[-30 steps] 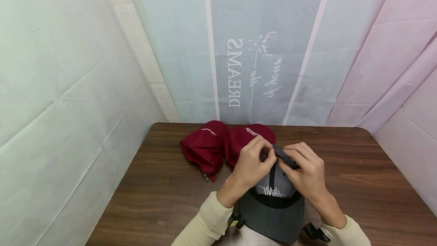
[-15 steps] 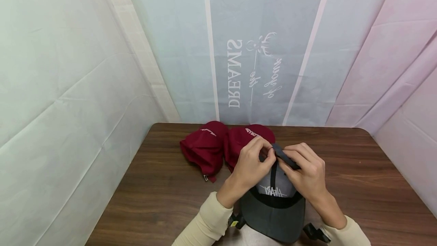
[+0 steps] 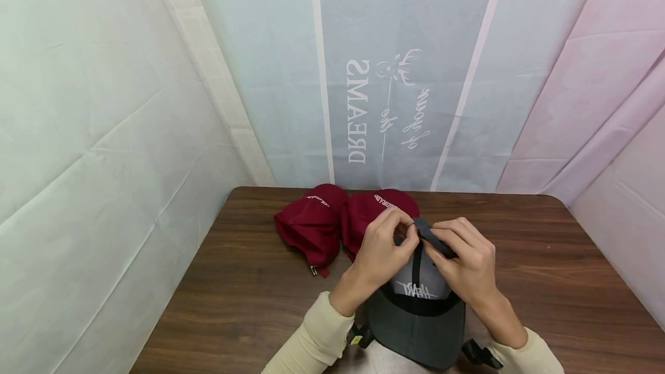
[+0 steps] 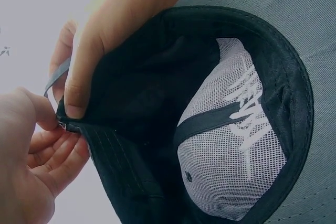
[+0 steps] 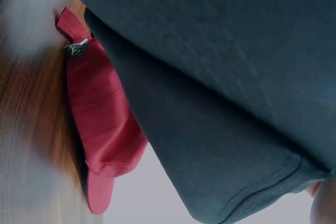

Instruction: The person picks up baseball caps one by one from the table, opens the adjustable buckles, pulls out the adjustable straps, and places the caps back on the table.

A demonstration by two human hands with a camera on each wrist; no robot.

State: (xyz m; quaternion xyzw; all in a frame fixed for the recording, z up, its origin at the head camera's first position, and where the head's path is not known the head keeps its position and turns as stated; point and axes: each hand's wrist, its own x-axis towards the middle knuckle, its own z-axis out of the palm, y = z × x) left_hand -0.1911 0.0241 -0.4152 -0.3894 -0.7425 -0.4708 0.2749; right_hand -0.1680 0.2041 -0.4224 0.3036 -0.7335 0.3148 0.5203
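A dark grey baseball cap is held over the table, its brim towards me and its inside facing up. White lettering shows through the light mesh lining. My left hand pinches the cap's back strap by a small metal clasp. Close by on the right, my right hand grips the back edge, thumb pressed on the band in the left wrist view. A thin strap curves up beside those fingers. Dark fabric fills most of the right wrist view, hiding nearly all of that hand.
Two dark red caps lie side by side at the table's back: a left one with a metal buckle and a right one partly behind my left hand. The brown wooden table meets hanging printed cloth behind.
The grey cap's brim has shifted very slightly to the right. Both hands keep nearly the same place and hold; the red caps have not moved.
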